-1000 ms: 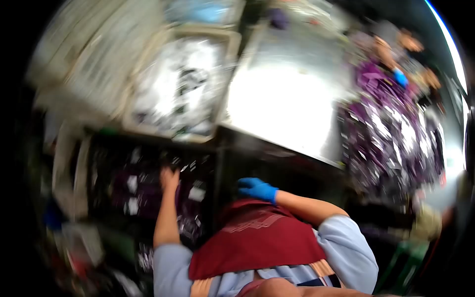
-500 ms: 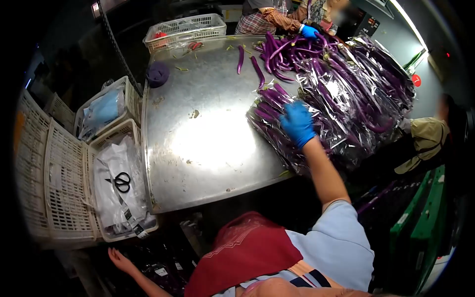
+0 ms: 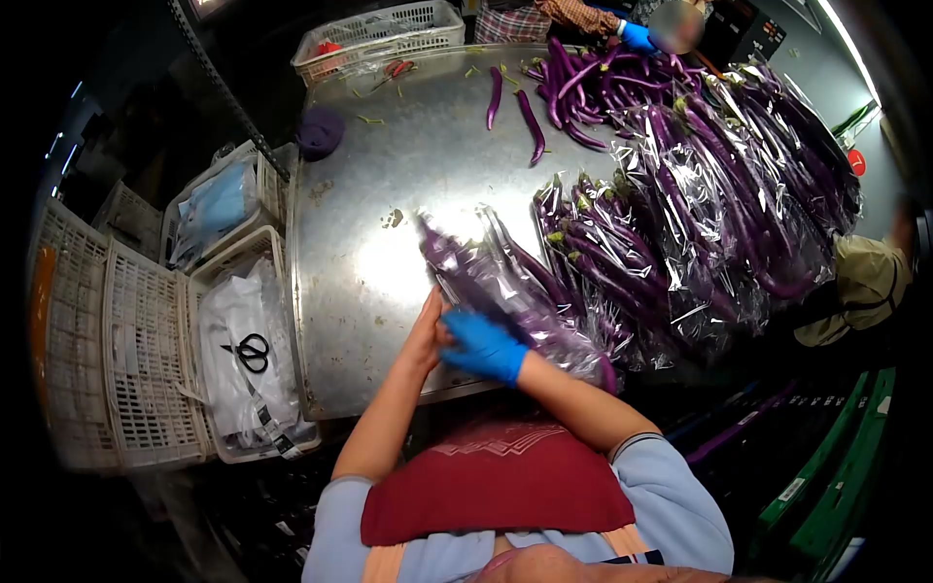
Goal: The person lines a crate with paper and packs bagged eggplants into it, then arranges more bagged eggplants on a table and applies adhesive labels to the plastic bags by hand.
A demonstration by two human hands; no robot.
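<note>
My bare left hand (image 3: 426, 335) is at the table's near edge, fingers stretched upward beside a clear plastic bag of long purple eggplants (image 3: 476, 277). Against it, my right hand (image 3: 483, 348) in a blue glove overlaps the bag's lower side; its fingers are blurred, and whatever may be between the two hands is hidden. The bag lies slanted on the metal table (image 3: 355, 209), partly blurred. To its right, another bag of eggplants (image 3: 607, 248) lies with more bagged eggplants (image 3: 729, 189) beyond.
Loose eggplants (image 3: 593, 87) are piled at the back, by a co-worker's blue-gloved hand (image 3: 639, 37). Black scissors (image 3: 251, 354) rest on plastic bags in a white crate (image 3: 280, 233) at left. A purple roll (image 3: 319, 133) sits at the table's left edge. Green crates (image 3: 841, 466) stand at right.
My right hand has come left and nearer from the bagged pile. My left hand has risen from below the table to meet it. A bag of eggplants now lies farther left, by my hands.
</note>
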